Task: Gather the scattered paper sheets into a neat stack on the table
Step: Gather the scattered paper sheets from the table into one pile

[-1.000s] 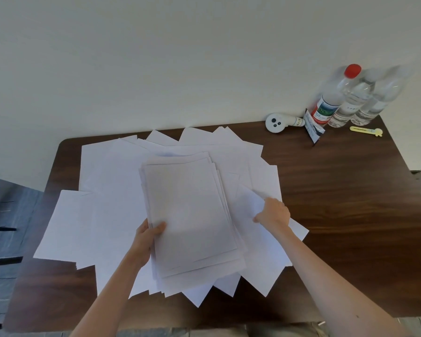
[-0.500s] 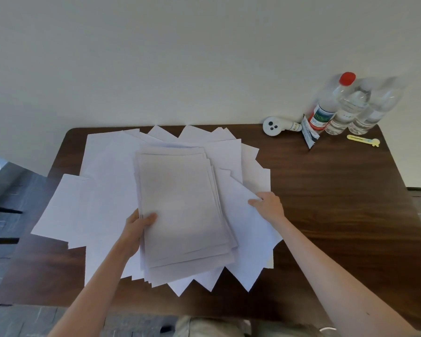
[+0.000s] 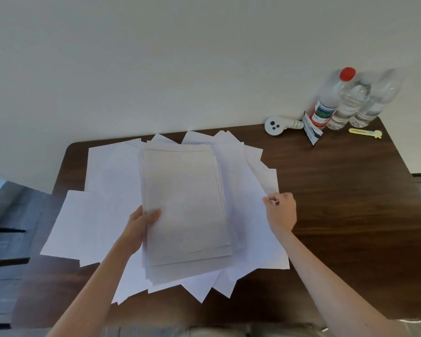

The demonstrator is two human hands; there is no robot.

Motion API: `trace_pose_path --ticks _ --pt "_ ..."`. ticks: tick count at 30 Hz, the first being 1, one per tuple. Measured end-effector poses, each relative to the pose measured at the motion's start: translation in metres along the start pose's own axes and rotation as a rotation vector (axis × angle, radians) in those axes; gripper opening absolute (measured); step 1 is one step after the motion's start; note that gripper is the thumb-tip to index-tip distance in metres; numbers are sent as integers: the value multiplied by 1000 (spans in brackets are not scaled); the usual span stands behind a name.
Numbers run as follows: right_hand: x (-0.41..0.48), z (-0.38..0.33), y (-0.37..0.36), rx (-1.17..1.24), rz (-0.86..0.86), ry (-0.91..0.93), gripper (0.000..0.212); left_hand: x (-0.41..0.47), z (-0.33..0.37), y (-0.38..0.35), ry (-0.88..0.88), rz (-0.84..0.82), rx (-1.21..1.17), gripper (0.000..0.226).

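A rough stack of white sheets (image 3: 185,205) is held a little above the dark brown table (image 3: 345,215). My left hand (image 3: 141,226) grips the stack at its left edge, thumb on top. Beneath and around it lie several loose white sheets (image 3: 107,190), fanned out to the left, back and front. My right hand (image 3: 281,212) pinches the right edge of one loose sheet (image 3: 260,190) beside the stack and lifts that edge off the pile.
At the back right corner stand three clear water bottles (image 3: 345,103), one with a red cap. Beside them lie a white round device (image 3: 275,124), a small packet (image 3: 312,131) and a yellow clip (image 3: 365,132). The wall runs along the table's far edge.
My right hand moved right and back along the loose sheet's edge and now pinches it, lifted. The stack in my left hand shifted slightly toward the wall.
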State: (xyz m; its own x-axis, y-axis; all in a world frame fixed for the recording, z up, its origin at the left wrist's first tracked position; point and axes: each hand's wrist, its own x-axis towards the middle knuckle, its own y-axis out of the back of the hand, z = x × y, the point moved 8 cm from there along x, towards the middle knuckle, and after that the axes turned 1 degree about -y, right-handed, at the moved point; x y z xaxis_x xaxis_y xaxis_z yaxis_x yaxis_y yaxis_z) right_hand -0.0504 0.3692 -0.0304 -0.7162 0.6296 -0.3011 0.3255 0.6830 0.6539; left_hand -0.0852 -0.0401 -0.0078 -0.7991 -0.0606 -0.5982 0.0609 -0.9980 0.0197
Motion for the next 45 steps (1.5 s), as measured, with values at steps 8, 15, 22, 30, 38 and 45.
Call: trace_pose_path --ticks 8,15,22,30,38,45 --pt "-22 5 -22 202 47 -163 7 31 21 27 6 -101 92 23" --pt "-58 20 -69 317 -160 -379 36 47 26 51 28 -158 123 26" --pt "-92 16 -91 323 -202 -360 8 54 21 65 49 -174 126 21" --pt "-96 -38 -83 -559 -55 149 50 55 7 71 80 -193 109 30" --pt "-105 -46 -101 -822 -20 273 76 52 -2 79 98 -178 95 26" --pt "-92 -25 -106 -632 -264 27 71 50 -1 78 93 -180 76 23"
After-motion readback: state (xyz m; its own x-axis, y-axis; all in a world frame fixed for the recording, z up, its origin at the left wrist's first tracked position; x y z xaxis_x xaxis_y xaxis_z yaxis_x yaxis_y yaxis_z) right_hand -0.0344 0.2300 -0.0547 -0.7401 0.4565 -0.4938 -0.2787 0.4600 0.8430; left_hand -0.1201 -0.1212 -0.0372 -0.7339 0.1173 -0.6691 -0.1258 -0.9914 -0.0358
